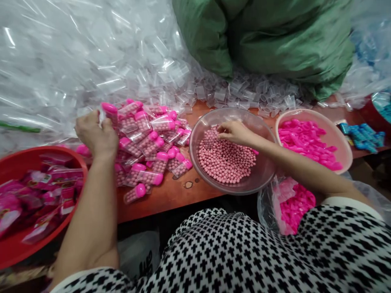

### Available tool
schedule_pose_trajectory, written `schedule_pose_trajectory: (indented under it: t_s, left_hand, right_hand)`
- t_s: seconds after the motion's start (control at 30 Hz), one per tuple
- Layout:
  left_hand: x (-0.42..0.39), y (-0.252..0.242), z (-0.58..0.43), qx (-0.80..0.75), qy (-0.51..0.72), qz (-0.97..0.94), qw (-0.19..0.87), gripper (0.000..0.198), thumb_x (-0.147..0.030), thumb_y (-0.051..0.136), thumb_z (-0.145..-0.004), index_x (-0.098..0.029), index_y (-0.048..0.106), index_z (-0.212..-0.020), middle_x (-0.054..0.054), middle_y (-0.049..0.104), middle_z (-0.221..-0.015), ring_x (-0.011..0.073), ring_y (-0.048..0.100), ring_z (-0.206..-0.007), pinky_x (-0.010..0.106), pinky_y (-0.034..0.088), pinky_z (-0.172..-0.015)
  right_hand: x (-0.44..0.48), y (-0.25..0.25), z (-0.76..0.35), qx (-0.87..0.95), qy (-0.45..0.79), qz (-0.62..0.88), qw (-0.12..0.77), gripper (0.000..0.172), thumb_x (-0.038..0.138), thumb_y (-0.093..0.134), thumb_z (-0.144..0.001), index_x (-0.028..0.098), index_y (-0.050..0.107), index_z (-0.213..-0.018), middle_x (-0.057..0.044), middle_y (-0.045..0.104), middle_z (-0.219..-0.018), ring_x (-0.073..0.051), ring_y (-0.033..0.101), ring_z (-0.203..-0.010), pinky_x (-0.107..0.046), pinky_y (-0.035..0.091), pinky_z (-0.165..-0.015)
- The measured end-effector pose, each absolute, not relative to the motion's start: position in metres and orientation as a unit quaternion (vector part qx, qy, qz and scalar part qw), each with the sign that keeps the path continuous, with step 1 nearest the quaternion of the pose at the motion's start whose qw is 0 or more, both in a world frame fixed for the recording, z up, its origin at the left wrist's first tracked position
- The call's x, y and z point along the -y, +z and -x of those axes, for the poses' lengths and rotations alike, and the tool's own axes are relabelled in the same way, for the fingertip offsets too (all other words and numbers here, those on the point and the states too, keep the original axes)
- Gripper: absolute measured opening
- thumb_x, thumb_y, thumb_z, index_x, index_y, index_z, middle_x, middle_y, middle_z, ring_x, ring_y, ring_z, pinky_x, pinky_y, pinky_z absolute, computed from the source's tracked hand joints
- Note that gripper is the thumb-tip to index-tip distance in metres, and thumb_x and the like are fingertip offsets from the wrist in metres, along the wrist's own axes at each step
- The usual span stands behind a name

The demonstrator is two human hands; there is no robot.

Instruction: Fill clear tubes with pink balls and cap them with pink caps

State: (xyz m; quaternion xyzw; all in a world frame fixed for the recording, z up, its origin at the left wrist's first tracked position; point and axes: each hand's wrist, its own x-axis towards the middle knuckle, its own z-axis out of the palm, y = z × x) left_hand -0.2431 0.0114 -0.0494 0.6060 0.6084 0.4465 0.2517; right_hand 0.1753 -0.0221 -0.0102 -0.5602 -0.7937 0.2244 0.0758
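Inspection note: spill and mixing hazards at a crowded bench (180, 197)

Hands. The right hand (234, 132) is inside the clear bowl (241, 189); its fingers appear pinched on a clear tube (210, 137) with pink beads showing through, over the loose beads (227, 167). The left hand (97, 133) is curled beside an upright pink-capped tube (109, 108) at the left end of the heap of capped tubes (152, 142). Its fingertips are hidden; whether it grips anything cannot be told.

Surroundings. Empty clear tubes (244, 93) lie loose behind the bowl, against a green sack (275, 44). To the bowl's right stands a pale tub (339, 140) of pink plastic pieces (305, 144); below, an open bag (297, 207) holds more. A red basin (18, 253) of packets is at far left.

Risks, as judged. The bowl's near rim appears to reach the bench's front edge, and the right forearm crosses its right side; a knock from the arm could tip it and scatter beads. A loose pinch could drop the tube and spill its contents. The heap is piled without a barrier, so a brush from the left wrist could send tubes sliding frontward. If the sack slumped, it could push empty tubes toward the bowl.
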Motion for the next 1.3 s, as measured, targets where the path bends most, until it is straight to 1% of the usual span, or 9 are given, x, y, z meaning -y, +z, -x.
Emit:
schedule_pose_trajectory:
  t_s: [0.1, 0.17, 0.37, 0.57, 0.7, 0.83, 1.0, 1.17, 1.3]
  left_hand:
    - [-0.009, -0.051, 0.229, -0.66, 0.483, -0.575, 0.017, 0.033, -0.056, 0.067, -0.091, -0.029, 0.065, -0.11, -0.004, 0.067, -0.13, 0.0391, 0.047, -0.139, 0.07, 0.031, -0.115]
    - [0.0, -0.041, 0.208, -0.629, 0.487, -0.606, 0.017, 0.025, -0.051, 0.064, -0.094, -0.035, 0.067, -0.113, -0.007, 0.068, -0.129, 0.0344, 0.052, -0.135, 0.062, 0.035, -0.118]
    - [0.04, -0.01, 0.104, -0.491, 0.435, -0.74, 0.149, 0.029, -0.034, 0.065, -0.094, -0.022, 0.071, -0.12, 0.006, 0.072, -0.12, 0.0264, 0.068, -0.106, 0.046, 0.051, -0.102]
    - [0.045, -0.018, 0.033, -0.452, 0.254, -0.821, 0.239, 0.038, -0.014, 0.065, -0.084, -0.013, 0.067, -0.122, 0.015, 0.073, -0.112, 0.0311, 0.068, -0.106, 0.045, 0.051, -0.098]
    - [0.043, -0.023, 0.017, -0.388, 0.323, -0.727, 0.466, 0.024, -0.029, 0.068, -0.086, -0.016, 0.071, -0.105, 0.009, 0.074, -0.096, 0.0257, 0.071, -0.091, 0.04, 0.059, -0.085]
    - [0.047, -0.026, 0.01, -0.298, 0.357, -0.587, 0.663, 0.044, -0.048, 0.081, -0.075, -0.015, 0.072, -0.104, 0.006, 0.074, -0.094, 0.02, 0.07, -0.083, 0.033, 0.061, -0.074]
    - [0.049, -0.03, 0.007, -0.305, 0.344, -0.581, 0.672, 0.049, -0.051, 0.087, -0.067, -0.014, 0.078, -0.098, 0.006, 0.075, -0.089, 0.0188, 0.069, -0.077, 0.032, 0.06, -0.073]
    - [0.049, -0.034, 0.007, -0.335, 0.369, -0.588, 0.637, 0.051, -0.053, 0.09, -0.062, -0.016, 0.081, -0.098, 0.007, 0.077, -0.094, 0.0203, 0.07, -0.081, 0.034, 0.061, -0.077]
    - [0.051, -0.035, 0.008, -0.359, 0.382, -0.564, 0.638, 0.054, -0.052, 0.09, -0.063, -0.016, 0.08, -0.102, 0.008, 0.078, -0.098, 0.0188, 0.071, -0.082, 0.03, 0.061, -0.076]
  right_hand:
    - [0.027, -0.013, -0.154, 0.827, 0.125, 0.549, 0.006, 0.036, 0.028, 0.062, -0.092, 0.014, 0.068, -0.124, -0.016, 0.07, -0.124, -0.028, 0.066, -0.101, -0.035, 0.046, -0.078]
    - [0.029, -0.016, -0.147, 0.837, 0.082, 0.539, -0.035, 0.035, 0.026, 0.058, -0.093, 0.014, 0.065, -0.126, -0.019, 0.065, -0.13, -0.028, 0.066, -0.099, -0.035, 0.045, -0.073]
    - [0.027, -0.028, -0.146, 0.848, 0.101, 0.52, -0.03, 0.021, 0.022, 0.058, -0.092, 0.014, 0.064, -0.11, -0.015, 0.069, -0.118, -0.024, 0.063, -0.098, -0.03, 0.04, -0.07]
    - [0.028, -0.018, -0.166, 0.783, 0.297, 0.513, 0.19, 0.021, 0.025, 0.075, -0.078, 0.017, 0.056, -0.082, -0.001, 0.064, -0.08, -0.016, 0.055, -0.075, -0.027, 0.038, -0.069]
    - [0.045, 0.004, -0.184, 0.669, 0.489, 0.447, 0.337, 0.036, 0.037, 0.083, -0.073, 0.02, 0.054, -0.087, 0.003, 0.06, -0.076, -0.013, 0.056, -0.069, -0.026, 0.044, -0.064]
    - [0.056, 0.018, -0.2, 0.681, 0.527, 0.391, 0.324, 0.037, 0.035, 0.085, -0.073, 0.021, 0.062, -0.098, 0.002, 0.066, -0.084, -0.013, 0.062, -0.075, -0.024, 0.049, -0.068]
    - [0.057, 0.016, -0.209, 0.74, 0.484, 0.38, 0.272, 0.023, 0.035, 0.08, -0.079, 0.019, 0.067, -0.089, 0.003, 0.066, -0.075, -0.01, 0.06, -0.066, -0.021, 0.047, -0.06]
    - [0.055, 0.015, -0.215, 0.722, 0.519, 0.382, 0.253, 0.03, 0.043, 0.079, -0.08, 0.018, 0.063, -0.088, 0.005, 0.064, -0.067, -0.008, 0.06, -0.053, -0.02, 0.046, -0.05]
    - [0.053, 0.023, -0.236, 0.721, 0.439, 0.47, 0.26, 0.036, 0.046, 0.082, -0.078, 0.017, 0.066, -0.092, 0.001, 0.068, -0.072, -0.013, 0.065, -0.062, -0.025, 0.052, -0.06]
